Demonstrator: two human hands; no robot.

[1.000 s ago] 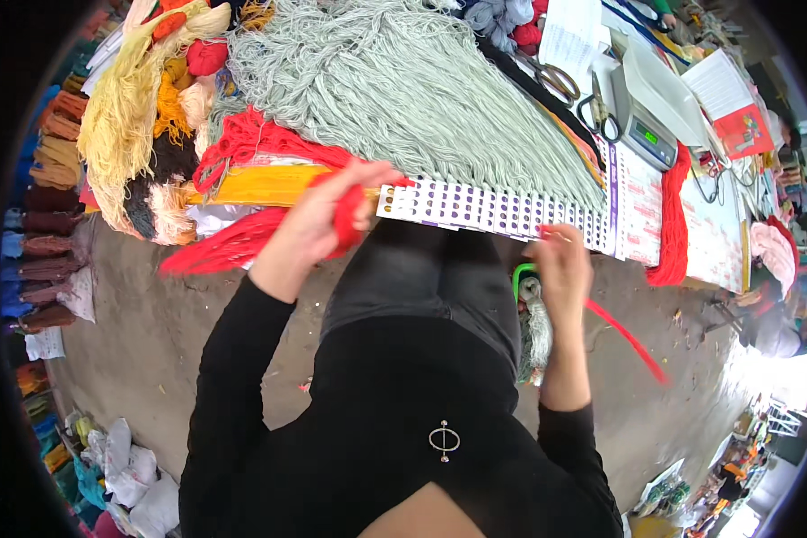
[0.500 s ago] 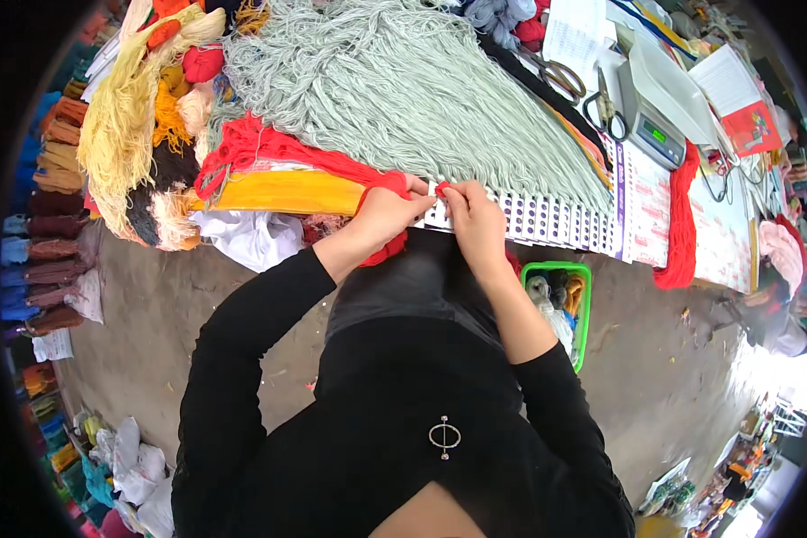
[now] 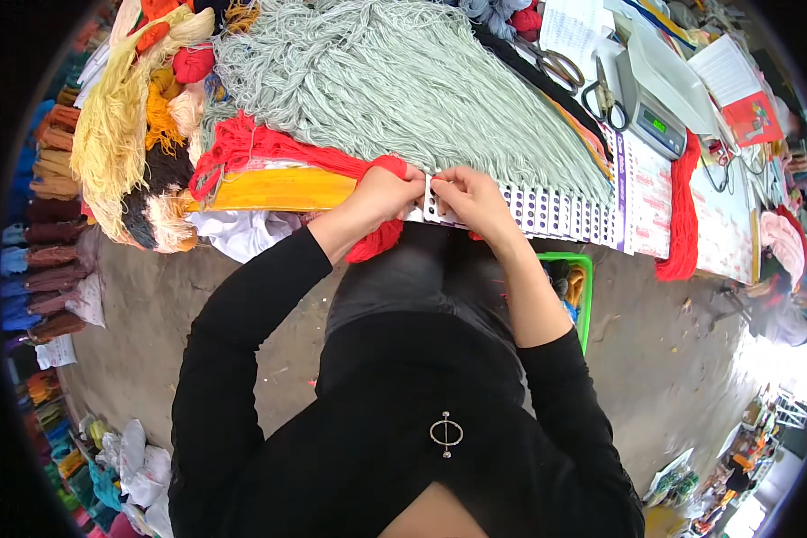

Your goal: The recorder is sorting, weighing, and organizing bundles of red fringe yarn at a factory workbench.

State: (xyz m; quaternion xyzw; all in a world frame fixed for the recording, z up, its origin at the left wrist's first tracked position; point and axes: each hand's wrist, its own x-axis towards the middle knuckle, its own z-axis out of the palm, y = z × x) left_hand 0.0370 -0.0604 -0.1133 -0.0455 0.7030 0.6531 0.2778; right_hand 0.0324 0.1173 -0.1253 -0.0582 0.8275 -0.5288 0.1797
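Observation:
At the table's near edge, my left hand (image 3: 387, 192) is closed, with red thread (image 3: 388, 164) running through and around it and hanging below. Its fingertips press at the upper end of a white card strip (image 3: 431, 212) punched with a row of holes. My right hand (image 3: 475, 199) pinches the same strip from the other side, fingers bent and close to the left fingertips. The thread end between the fingers is too small to make out. Just right of it, a row of punched cards (image 3: 560, 215) carries a broad spread of pale grey-green threads (image 3: 377, 90).
A yellow-orange bundle (image 3: 269, 190) lies left of my hands, beside heaped skeins (image 3: 108, 134). Farther right are scissors (image 3: 606, 106), a digital scale (image 3: 659, 125) and a red skein (image 3: 682, 211) over the table edge. A green basket (image 3: 586, 305) stands below.
My right hand has turned over the card strip, and its fingers have come closer to my left fingertips. The red thread between the fingertips shows less now. My view has shifted slightly.

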